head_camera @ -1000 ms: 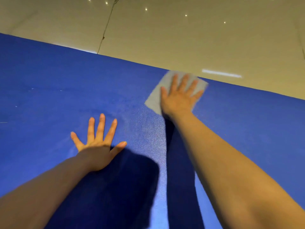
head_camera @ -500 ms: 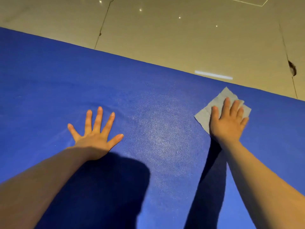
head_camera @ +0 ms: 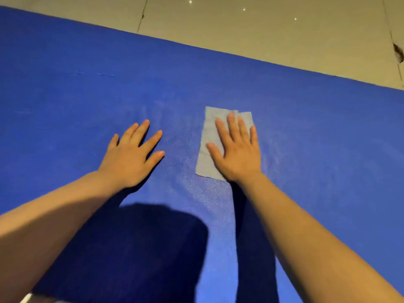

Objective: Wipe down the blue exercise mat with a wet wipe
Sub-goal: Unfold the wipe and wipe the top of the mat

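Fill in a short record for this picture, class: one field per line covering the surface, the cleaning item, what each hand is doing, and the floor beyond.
surface: blue exercise mat, spread flat on the floor
cleaning item: grey wet wipe, lying flat on the mat
right hand: flat on the wipe, fingers straight, pressing it down
left hand: flat on bare mat beside the wipe, fingers spread, not touching it
floor: beige tiles past the far edge of the mat
shadows: dark shadows on the mat under the arms
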Demonstrator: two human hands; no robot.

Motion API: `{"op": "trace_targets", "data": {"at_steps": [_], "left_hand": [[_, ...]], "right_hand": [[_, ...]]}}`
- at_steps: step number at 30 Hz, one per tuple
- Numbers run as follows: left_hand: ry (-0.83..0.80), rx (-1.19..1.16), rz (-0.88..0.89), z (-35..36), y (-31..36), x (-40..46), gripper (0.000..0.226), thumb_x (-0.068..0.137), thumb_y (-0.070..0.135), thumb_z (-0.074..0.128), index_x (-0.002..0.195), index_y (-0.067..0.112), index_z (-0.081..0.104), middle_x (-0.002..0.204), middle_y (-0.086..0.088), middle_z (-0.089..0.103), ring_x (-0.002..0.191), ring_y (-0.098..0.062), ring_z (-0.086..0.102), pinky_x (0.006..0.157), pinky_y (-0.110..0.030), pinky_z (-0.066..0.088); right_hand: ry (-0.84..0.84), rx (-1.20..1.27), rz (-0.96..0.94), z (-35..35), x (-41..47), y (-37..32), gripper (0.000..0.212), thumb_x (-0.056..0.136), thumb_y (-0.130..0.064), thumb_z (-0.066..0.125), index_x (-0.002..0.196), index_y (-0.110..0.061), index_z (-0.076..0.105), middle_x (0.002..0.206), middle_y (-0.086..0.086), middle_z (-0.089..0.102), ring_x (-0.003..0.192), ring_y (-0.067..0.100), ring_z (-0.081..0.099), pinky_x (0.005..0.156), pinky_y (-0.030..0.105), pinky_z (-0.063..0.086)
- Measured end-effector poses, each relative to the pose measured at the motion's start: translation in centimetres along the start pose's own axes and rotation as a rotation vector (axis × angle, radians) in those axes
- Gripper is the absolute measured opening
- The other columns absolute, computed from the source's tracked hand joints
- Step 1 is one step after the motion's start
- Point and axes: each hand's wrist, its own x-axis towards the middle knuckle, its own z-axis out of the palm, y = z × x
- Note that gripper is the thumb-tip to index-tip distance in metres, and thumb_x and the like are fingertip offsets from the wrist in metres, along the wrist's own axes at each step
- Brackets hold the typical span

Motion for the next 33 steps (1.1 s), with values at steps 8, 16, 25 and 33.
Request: {"op": "trace_targets", "data": {"at_steps": [8, 16, 25, 33], "left_hand": [[0.017, 0.084, 0.018, 3.1, -2.6, -8.7, 0.065, 0.093, 0.058, 0.02, 0.151, 0.031, 0.033, 0.155, -0.011, 0.033, 0.14, -0.036, 0.032, 0.103, -0.066, 0.03], [0.028, 0.004, -0.028, 4.6, -2.5, -14.1, 0.074, 0.088, 0.063, 0.011, 0.152, 0.031, 0.03, 0.159, -0.009, 0.025, 0.146, -0.033, 0.021, 0.11, -0.063, 0.021], [-0.041, -0.023, 0.002, 6.8, -1.2, -19.2, 0.078, 0.085, 0.066, 0.008, 0.151, 0.031, 0.03, 0.161, -0.006, 0.021, 0.147, -0.032, 0.019, 0.109, -0.064, 0.023], [-0.104, 0.044, -0.044, 8.2, -1.4, -22.1, 0.061, 0.1, 0.057, 0.019, 0.154, 0.034, 0.002, 0.164, 0.001, -0.001, 0.15, -0.024, -0.001, 0.118, -0.054, 0.013]], "right_hand": [[0.053, 0.098, 0.591, -0.5, -7.0, 4.8, 0.064, 0.101, -0.053, 0.016, 0.157, -0.025, 0.007, 0.164, 0.007, -0.006, 0.151, 0.027, -0.006, 0.118, 0.055, -0.006], [0.068, -0.004, 0.05, 5.4, -15.2, -12.3, 0.065, 0.095, -0.051, 0.028, 0.149, -0.017, 0.038, 0.156, 0.02, 0.028, 0.145, 0.04, 0.024, 0.112, 0.062, 0.012], [0.056, -0.03, 0.069, 5.0, -20.8, -6.5, 0.07, 0.093, -0.06, 0.028, 0.151, -0.021, 0.037, 0.159, 0.012, 0.027, 0.145, 0.031, 0.029, 0.117, 0.051, 0.009], [0.047, 0.028, 0.429, 3.9, -25.0, -1.6, 0.074, 0.092, -0.062, 0.015, 0.156, -0.026, 0.022, 0.164, 0.009, 0.009, 0.149, 0.039, 0.008, 0.114, 0.066, 0.004]]}}
